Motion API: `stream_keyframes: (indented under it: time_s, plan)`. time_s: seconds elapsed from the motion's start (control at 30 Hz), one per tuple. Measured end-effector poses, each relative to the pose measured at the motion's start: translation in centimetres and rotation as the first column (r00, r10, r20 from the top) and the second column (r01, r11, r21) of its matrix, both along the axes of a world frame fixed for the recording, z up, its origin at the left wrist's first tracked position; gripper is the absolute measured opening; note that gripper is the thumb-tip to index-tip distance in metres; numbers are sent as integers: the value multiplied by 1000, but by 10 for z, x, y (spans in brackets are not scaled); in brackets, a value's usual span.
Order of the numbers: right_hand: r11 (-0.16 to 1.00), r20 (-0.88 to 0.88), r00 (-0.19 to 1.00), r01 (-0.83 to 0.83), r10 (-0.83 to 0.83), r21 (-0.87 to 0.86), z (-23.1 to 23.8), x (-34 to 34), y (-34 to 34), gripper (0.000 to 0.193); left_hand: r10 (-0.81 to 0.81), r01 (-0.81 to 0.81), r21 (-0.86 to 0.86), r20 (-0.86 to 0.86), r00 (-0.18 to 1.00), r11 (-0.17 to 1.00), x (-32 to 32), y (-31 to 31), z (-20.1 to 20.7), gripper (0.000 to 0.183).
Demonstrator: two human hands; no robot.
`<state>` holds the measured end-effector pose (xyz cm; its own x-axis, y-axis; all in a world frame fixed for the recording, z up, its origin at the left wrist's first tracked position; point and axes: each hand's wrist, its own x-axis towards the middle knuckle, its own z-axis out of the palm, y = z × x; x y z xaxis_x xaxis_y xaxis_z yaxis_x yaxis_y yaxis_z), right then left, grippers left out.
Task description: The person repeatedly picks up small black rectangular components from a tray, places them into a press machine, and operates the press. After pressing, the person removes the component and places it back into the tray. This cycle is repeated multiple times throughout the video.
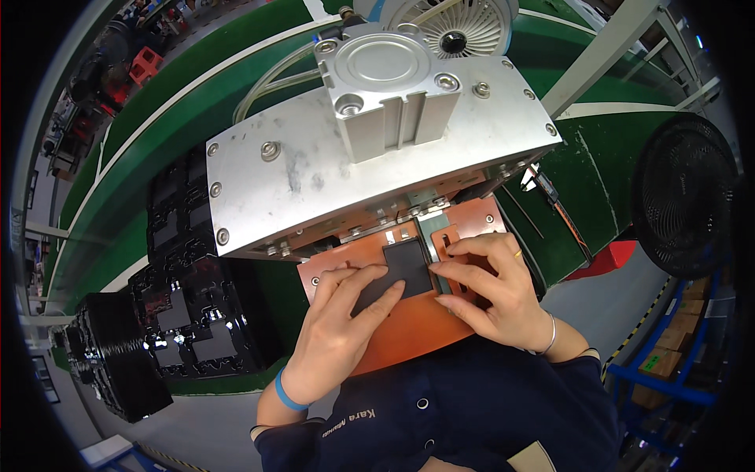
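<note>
A flat dark grey rectangular piece [407,263] lies on an orange plate [393,334] at the front of a metal press-like fixture [291,181]. My left hand [334,318] holds this piece from its left side, with the thumb and fingers closed on it. To its right, my right hand [499,291] is curved with its fingers apart. Its fingertips rest at a metal strip [431,240] and a slotted orange block [446,236], partly covering both. I see nothing held in the right hand. The fixture carries a square silver cylinder block [385,79] on top.
Stacked black plastic trays [189,315] stand on the green table at the left. A digital caliper [554,200] and a thin rod [523,211] lie right of the fixture. A black fan [684,197] stands far right, a white fan [456,35] behind. A blue rack [661,385] holds boxes.
</note>
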<state>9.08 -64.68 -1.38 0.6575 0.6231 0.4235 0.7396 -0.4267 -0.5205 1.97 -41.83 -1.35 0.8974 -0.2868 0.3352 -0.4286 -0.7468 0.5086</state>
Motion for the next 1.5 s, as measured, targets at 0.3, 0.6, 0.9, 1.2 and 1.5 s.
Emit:
stream_keyframes:
  time_s: [0.3, 0.6, 0.9, 1.2, 1.5]
  plan:
    - [999, -42, 998, -39, 39, -4, -2, 0, 0, 36, 15, -15, 17, 12, 1000, 1000, 10, 3, -3, 47]
    - [998, -52, 997, -62, 61, -13, -2, 0, 0, 36, 29, -29, 17, -5, 1000, 999, 12, 3, -2, 49]
    - [966, 45, 995, -75, 89, -247, -1, -6, 0, 45, 48, -48, 22, -23, 999, 999, 11, 1, -1, 45]
    - [928, 68, 992, -78, 110, -363, -2, -9, 2, 47, 56, -55, 54, -30, 998, 997, 11, -1, 0, 41]
    - [922, 53, 992, -84, 112, -377, -1, -10, 3, 48, 78, -74, 72, -45, 996, 995, 8, -2, 1, 39]
